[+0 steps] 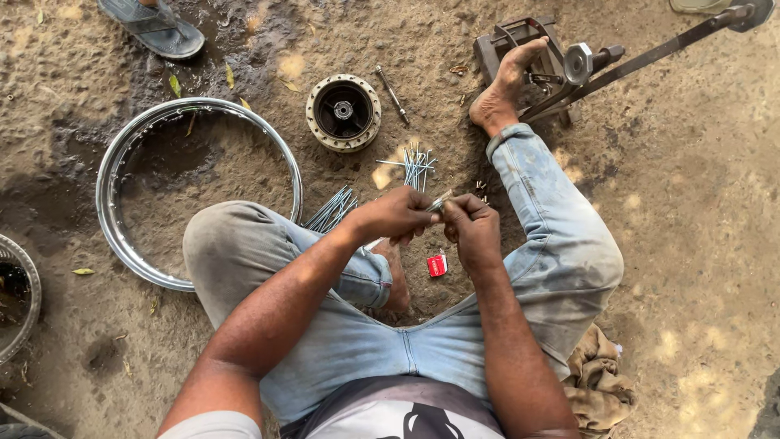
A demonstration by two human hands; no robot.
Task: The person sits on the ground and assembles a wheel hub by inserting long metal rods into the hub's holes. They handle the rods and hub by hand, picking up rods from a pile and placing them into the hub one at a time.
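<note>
the ground point(691, 244) is bare dirt. the person sits on it in pale jeans, 1 knee bent toward the rim point(110, 175), the other leg stretched up with its bare foot point(504, 85) resting on a metal stand point(528, 57); a long bar from that stand runs out of frame at the top right. the rim, a shiny steel hoop, lies flat to the left of the knee, with part of its lower right arc hidden behind the knee. right of the rim lies the hub point(343, 112), round and dark inside. a 2nd hoop point(16, 297) is cut off at the left edge, well left of the rim. a sandal point(154, 26) above the rim is cut by the top edge. a rag point(597, 382) lies far right of the rim.

loose spokes point(331, 210) lie just right of the rim, partly behind the knee; another bunch point(416, 167) lies below the hub. both hands meet right of the rim: the left hand point(394, 215) and right hand point(471, 232) are curled around a few thin spokes point(439, 202), whose ends barely show between the fingertips. a small red packet point(437, 265) lies below the hands.
</note>
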